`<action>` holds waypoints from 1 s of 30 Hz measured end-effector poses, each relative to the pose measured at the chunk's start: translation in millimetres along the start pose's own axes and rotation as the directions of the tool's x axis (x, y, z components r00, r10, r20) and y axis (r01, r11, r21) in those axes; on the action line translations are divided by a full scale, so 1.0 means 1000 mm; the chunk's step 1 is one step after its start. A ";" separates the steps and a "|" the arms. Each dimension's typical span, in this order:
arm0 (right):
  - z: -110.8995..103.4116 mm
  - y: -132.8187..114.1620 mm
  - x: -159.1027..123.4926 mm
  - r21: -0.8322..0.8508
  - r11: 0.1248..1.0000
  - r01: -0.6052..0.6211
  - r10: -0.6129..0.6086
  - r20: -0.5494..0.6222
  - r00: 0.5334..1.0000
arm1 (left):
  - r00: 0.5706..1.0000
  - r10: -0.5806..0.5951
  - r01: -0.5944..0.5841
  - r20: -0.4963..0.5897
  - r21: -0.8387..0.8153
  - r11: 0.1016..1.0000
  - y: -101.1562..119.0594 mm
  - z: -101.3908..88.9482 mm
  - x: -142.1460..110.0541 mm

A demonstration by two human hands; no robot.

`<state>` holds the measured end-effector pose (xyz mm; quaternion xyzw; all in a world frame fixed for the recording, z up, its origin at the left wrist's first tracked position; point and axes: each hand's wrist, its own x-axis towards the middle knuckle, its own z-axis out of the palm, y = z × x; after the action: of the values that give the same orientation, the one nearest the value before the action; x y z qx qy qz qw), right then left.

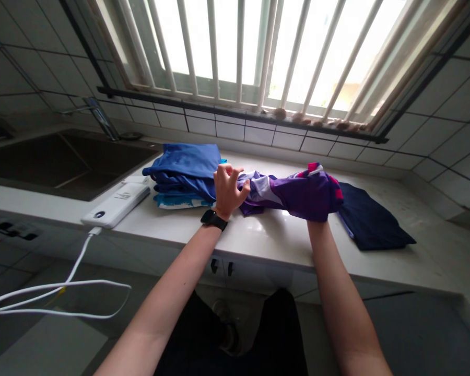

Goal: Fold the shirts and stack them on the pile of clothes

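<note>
A purple shirt [297, 196] with white and pink parts stretches across the middle of the counter, bunched at its left end and raised at its right. My right forearm [321, 245] goes up into the shirt's right end, so the fabric hides that hand and its fingers. At the shirt's left end is my left hand [230, 188], fingers bent and apart from the thumb, with nothing visible between them. Just left of that hand lies a stack of folded blue clothes [186, 167]. A folded dark navy garment [370, 216] lies flat to the right of the shirt.
A white power bank [116, 203] with a white cable [78, 258] sits near the counter's front edge. Beyond it are a dark sink [35, 162] and a faucet [102, 119]. A barred window [241, 57] rises behind the white counter [270, 240].
</note>
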<state>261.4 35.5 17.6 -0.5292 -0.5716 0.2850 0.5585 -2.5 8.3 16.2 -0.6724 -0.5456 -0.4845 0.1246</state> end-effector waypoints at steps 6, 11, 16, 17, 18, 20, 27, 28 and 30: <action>0.013 0.022 0.005 0.134 0.991 -0.024 0.036 -0.088 0.995 | 0.911 0.226 -0.223 0.345 -0.049 0.974 0.007 0.004 0.001; 0.007 0.025 0.009 0.286 0.957 -0.045 0.147 -0.347 0.926 | 0.737 0.265 -0.315 0.622 -0.031 0.949 0.009 0.014 -0.003; 0.014 0.011 -0.004 0.054 0.996 0.072 -0.059 -0.215 0.975 | 0.701 0.202 -0.296 0.684 0.021 0.955 0.015 0.016 -0.002; 0.016 0.009 -0.008 -0.040 0.997 0.071 -0.075 -0.111 0.991 | 0.707 0.175 -0.281 0.685 0.045 0.959 0.020 0.013 -0.003; 0.018 0.008 -0.013 -0.146 0.987 0.070 -0.073 -0.015 0.997 | 0.718 0.139 -0.260 0.682 0.077 0.963 0.026 0.009 -0.006; 0.020 0.006 -0.019 -0.338 0.938 0.076 -0.037 0.121 0.992 | 0.740 0.069 -0.213 0.669 0.136 0.968 0.040 -0.007 -0.018; 0.015 -0.002 -0.020 -0.125 0.985 -0.119 0.151 0.293 0.944 | 0.607 0.133 -0.185 0.783 -0.024 0.983 0.079 -0.090 -0.080; 0.015 -0.004 -0.020 -0.049 0.992 -0.116 0.126 0.342 0.931 | 0.616 0.125 -0.146 0.778 -0.043 0.988 0.077 -0.096 -0.083; 0.015 -0.009 -0.023 0.070 0.991 -0.112 0.072 0.427 0.901 | 0.685 0.066 -0.080 0.725 -0.016 0.997 0.070 -0.099 -0.083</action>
<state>240.8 15.5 14.7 -0.4546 -0.6398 0.4454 0.4308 11.3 -137.7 25.4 -0.8291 -0.5273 -0.1697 -0.0761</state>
